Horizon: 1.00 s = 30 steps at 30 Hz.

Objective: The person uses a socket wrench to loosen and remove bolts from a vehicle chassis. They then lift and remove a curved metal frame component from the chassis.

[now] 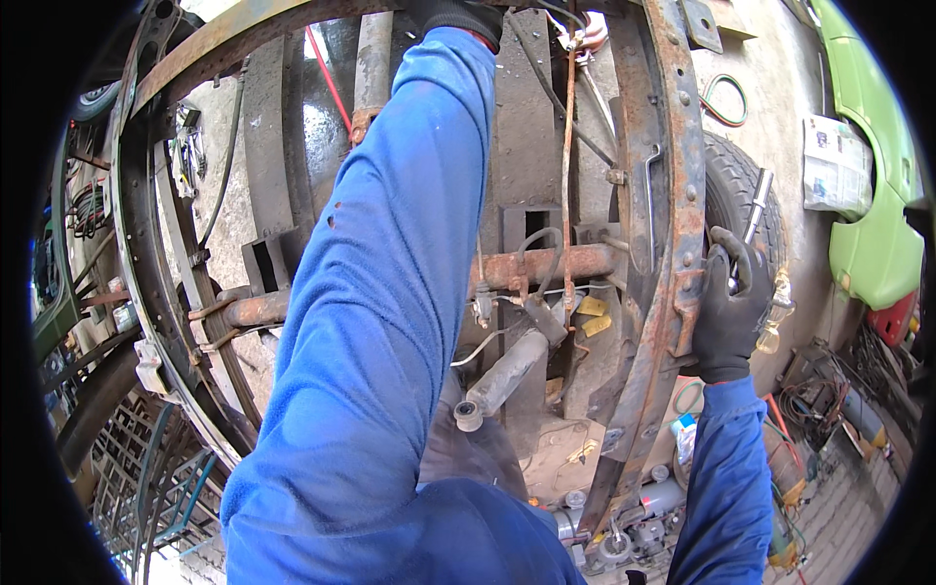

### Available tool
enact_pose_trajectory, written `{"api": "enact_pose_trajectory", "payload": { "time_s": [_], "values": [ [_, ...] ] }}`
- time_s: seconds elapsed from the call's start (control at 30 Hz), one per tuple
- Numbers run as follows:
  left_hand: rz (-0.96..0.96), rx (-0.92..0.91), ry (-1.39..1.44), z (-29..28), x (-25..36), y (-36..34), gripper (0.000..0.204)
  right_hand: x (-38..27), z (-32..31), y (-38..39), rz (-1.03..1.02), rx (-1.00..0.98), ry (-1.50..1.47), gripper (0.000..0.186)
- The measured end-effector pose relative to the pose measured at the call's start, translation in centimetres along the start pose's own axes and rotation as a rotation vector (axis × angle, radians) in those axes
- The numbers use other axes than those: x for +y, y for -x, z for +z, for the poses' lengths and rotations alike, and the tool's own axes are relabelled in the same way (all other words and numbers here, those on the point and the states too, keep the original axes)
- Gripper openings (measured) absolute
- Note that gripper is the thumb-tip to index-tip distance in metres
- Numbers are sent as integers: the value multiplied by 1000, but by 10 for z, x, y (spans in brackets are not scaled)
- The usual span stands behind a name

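My right hand (726,307), in a black glove, is beside the outer side of the rusty right frame rail (690,166). Its fingers are curled around a chrome wrench (758,207), whose thick round handle sticks up past the thumb. My left arm stretches far forward across the vehicle frame. Only the black-gloved back of my left hand (453,14) shows at the top edge, by the front cross rail (234,41); its fingers are out of sight. Between the rails runs a rusty cross tube (575,263), with a grey shock absorber (502,380) hanging near my legs.
A tire (731,180) lies beyond the right rail. Farther right is a green body panel (863,127) with newspaper (837,164) taped on it. Cables and a red-hosed clutter (829,400) lie at the lower right. Metal grating (127,468) stands at the lower left.
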<state>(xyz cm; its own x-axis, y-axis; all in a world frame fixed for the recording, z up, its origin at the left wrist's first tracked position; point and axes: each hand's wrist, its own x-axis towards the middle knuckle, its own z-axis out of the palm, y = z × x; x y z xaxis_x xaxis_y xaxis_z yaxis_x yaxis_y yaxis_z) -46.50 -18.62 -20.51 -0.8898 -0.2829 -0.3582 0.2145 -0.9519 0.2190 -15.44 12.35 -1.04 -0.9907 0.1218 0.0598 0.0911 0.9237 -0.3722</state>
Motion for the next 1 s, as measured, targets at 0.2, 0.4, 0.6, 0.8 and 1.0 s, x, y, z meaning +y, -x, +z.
{"api": "enact_pose_trajectory", "payload": {
  "time_s": [0.2,0.4,0.6,0.8,1.0],
  "values": [
    [25,-6,-9,-5,-8,-13,66,-4,-1,-2,9,-7,40,23],
    [31,-6,-3,-4,-9,-17,66,-4,1,-3,7,-1,-4,22],
    [18,-10,-11,-5,-5,-5,67,-6,1,0,101,-26,-46,21],
    [54,-25,15,-15,-9,-28,60,-6,3,-2,85,-36,2,21],
    [-78,-8,35,-4,3,5,59,-3,0,0,112,-59,-59,22]
  ]
}}
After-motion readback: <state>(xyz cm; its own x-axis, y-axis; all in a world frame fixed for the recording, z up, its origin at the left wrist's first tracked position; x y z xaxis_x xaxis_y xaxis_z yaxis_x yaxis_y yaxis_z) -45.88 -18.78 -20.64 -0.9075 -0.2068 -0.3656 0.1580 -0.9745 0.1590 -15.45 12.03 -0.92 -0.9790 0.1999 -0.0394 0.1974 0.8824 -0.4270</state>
